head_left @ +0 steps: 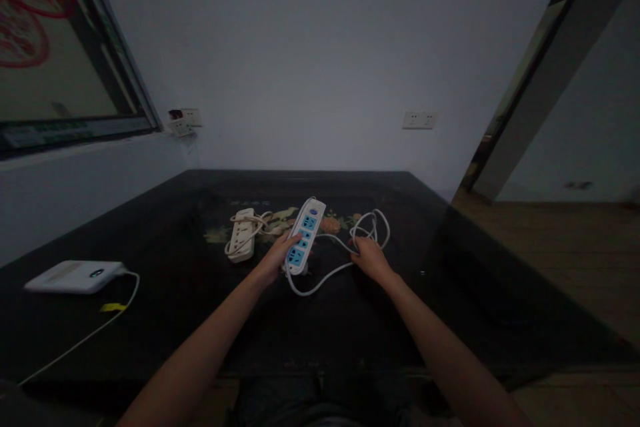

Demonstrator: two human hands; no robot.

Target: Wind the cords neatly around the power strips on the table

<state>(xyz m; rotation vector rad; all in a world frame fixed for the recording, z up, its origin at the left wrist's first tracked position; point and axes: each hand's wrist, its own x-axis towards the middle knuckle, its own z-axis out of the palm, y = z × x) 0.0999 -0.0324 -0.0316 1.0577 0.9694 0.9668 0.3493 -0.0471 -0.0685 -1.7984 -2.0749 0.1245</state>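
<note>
My left hand (279, 257) grips a white power strip (314, 208) with blue socket faces by its lower left side, the thumb lying over the front. The strip is tilted, its top end leaning right. Its white cord (320, 288) loops below the strip and runs to my right hand (369, 257), whose fingers are closed round it. Beyond that hand, more of the cord lies in loose loops on the table. A second, cream power strip (243, 235) rests just left of my left hand, with its own cord wrapped about it.
The dark glossy table (425, 320) has a flower pattern in its middle. At its left lies a white power bank (80, 277) with a cable (95, 331) trailing to the front edge. Wall sockets (419, 121) are on the wall behind. A window (75, 47) is at the left.
</note>
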